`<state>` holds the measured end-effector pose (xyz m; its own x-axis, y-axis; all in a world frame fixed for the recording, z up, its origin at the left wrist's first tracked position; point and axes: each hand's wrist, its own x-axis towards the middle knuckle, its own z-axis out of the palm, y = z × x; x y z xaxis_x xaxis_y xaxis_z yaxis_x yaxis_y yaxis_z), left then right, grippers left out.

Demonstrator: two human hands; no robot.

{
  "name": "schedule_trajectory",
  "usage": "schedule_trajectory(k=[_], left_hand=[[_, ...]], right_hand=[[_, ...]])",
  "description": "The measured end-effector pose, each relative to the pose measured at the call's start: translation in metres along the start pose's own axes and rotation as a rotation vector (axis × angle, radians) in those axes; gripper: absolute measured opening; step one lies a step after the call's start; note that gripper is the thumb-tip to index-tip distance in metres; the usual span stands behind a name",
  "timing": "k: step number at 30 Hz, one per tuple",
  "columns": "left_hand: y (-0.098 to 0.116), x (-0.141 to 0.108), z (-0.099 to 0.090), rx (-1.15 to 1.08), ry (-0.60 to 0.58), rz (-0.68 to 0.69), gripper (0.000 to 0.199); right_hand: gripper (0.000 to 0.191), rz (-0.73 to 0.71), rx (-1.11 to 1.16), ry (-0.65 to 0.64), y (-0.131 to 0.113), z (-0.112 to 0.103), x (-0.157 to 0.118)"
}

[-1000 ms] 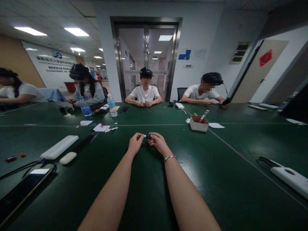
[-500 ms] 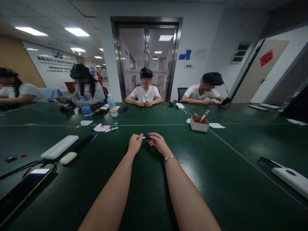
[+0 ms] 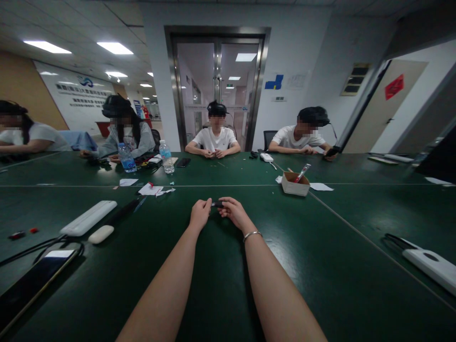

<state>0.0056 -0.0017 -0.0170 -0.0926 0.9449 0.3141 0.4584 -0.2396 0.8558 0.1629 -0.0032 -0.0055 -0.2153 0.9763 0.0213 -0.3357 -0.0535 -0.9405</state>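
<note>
Between my two hands, just above the dark green table [image 3: 221, 261], is a small slim black object with a shiny silvery end [image 3: 217, 204]. Its exact kind is too small to make out. My left hand [image 3: 200, 213] pinches the silvery end between thumb and fingers. From the other side, my right hand [image 3: 233, 211] closes its fingertips on the black part, and a silver bangle [image 3: 252, 234] circles that wrist. Both forearms stretch forward over the tabletop, and fingers cover part of the object.
At left lie a phone [image 3: 35, 285], a white power bank [image 3: 89, 217] and a white oval case [image 3: 101, 234]. Paper scraps [image 3: 151, 189] and two bottles [image 3: 166, 156] are farther off. A small box [image 3: 295, 185] stands front right. Several people sit across the table.
My hands and the small black object stay almost in place. Across the table at left, a person in a grey jacket has lowered their hands toward the table.
</note>
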Motion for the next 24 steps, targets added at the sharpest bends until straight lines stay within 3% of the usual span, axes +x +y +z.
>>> schedule_trajectory(k=[11,24], left_hand=[[-0.0003,-0.0001,0.0000,0.062,-0.010,0.034,0.052],[0.0000,-0.0001,-0.0004,0.052,-0.024,-0.041,0.050]], right_hand=[[0.019,-0.001,0.007,0.003,-0.0007,0.0005,-0.0006],[0.021,-0.017,-0.002,-0.023,0.0029,-0.0022,0.0015]])
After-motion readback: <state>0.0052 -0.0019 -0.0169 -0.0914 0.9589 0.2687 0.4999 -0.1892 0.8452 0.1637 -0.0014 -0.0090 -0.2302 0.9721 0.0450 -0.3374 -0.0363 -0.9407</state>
